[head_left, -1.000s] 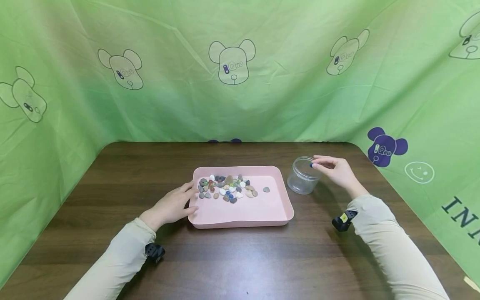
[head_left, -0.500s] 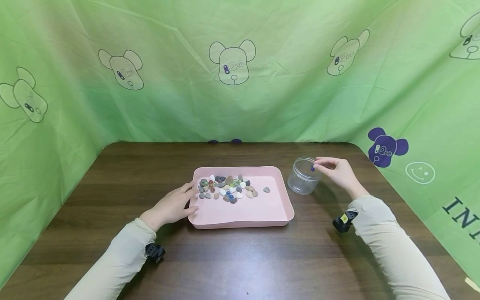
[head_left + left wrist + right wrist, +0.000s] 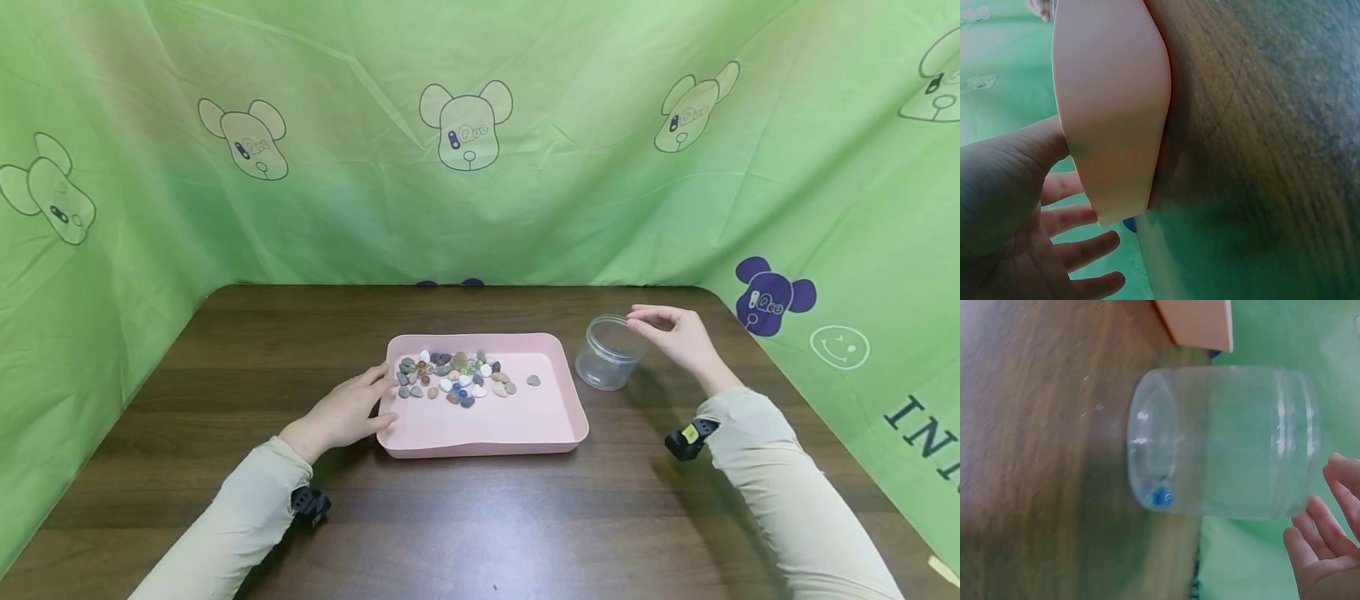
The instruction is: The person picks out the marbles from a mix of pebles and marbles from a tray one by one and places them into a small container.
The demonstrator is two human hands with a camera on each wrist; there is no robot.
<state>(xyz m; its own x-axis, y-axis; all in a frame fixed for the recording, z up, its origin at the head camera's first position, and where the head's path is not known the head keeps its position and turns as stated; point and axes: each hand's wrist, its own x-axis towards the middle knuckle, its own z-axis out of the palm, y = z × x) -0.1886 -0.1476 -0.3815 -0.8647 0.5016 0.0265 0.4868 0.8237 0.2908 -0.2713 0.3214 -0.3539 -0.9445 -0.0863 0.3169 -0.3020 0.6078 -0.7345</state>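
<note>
"Blue marble (image 3: 1162,496): where does it lie from the right hand (image 3: 675,337)?"

"Below and slightly left, on the floor of the upright jar (image 3: 600,372), toward its right side. The fingertips are at the jar's right rim; touching or not, I can't tell."

"Gripping anything?"

"Nothing shows; its fingers are loosely extended."

"And the blue marbles (image 3: 462,394) in the tray (image 3: 510,425)?"

"Left of the jar, among stones (image 3: 458,361). The left hand (image 3: 341,414) is nearer to them, fingers spread against the tray's left wall; the tray's long axis runs left to right."
</note>
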